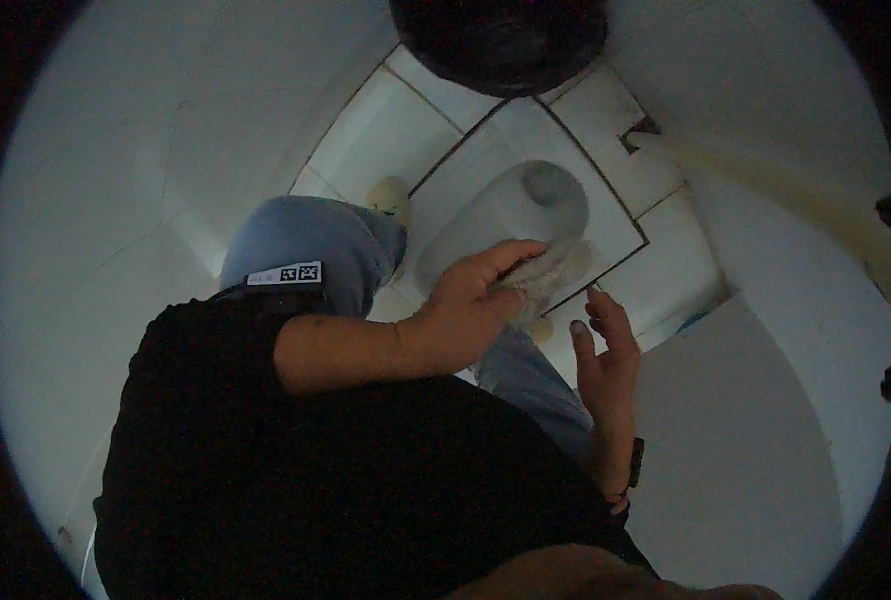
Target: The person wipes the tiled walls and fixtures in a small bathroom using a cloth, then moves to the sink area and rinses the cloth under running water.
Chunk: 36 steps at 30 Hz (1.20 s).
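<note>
Below me a white squat toilet [445, 245] is set into the tiled floor, its round drain hole toward the far right end. My left hand [470, 300] reaches in over its near side, thumb and fingers closed on a pale, fuzzy-looking scrubbing pad [560, 272]; the dim light hides what exactly it is made of. To the right of the pad, my right hand [610, 365] is held up with fingers apart and nothing in them, near the toilet's right edge.
A large black tub [500, 45] stands beyond the toilet. At the right, a yellowish pipe [785, 195] runs by a dark notch in the floor tiles [665, 240]. White walls close in on both sides. My left knee [310, 235] is bent beside the toilet.
</note>
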### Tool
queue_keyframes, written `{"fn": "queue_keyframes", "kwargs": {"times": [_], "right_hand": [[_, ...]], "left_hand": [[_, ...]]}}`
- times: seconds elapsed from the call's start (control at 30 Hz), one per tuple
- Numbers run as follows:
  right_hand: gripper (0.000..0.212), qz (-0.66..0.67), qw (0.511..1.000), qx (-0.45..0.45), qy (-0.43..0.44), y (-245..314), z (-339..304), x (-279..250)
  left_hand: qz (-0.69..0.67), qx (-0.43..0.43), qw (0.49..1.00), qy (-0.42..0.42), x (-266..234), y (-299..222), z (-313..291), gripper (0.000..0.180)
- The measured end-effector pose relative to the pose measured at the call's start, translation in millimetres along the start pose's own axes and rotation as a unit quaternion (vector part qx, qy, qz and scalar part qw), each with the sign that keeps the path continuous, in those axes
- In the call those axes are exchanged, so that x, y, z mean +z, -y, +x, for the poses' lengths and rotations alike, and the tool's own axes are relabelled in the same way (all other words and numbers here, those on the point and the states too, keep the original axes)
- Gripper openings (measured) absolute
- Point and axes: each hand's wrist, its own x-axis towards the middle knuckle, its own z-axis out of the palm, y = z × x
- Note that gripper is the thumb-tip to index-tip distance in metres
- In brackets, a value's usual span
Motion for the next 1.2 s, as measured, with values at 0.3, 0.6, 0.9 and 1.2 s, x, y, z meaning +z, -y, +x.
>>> {"fn": "queue_keyframes", "kwargs": {"times": [0.3,0.6,0.9,1.2], "right_hand": [[0.041,-0.003,0.999,-0.026,0.033,-16,5,45],[0.037,-0.159,0.984,0.048,0.059,-33,-64,69],[0.047,-0.373,0.914,0.051,0.151,24,-210,63],[0.052,-0.116,0.966,0.12,0.199,86,-221,32]], "left_hand": [[-0.017,-0.027,0.998,-0.047,-8,20,-23,0.051],[0.094,-0.154,0.983,-0.015,-3,73,-39,0.046],[0.0,-0.262,0.965,0.007,-19,25,-104,0.051],[-0.53,-0.2,0.824,-0.029,-54,-77,-213,0.042]]}}
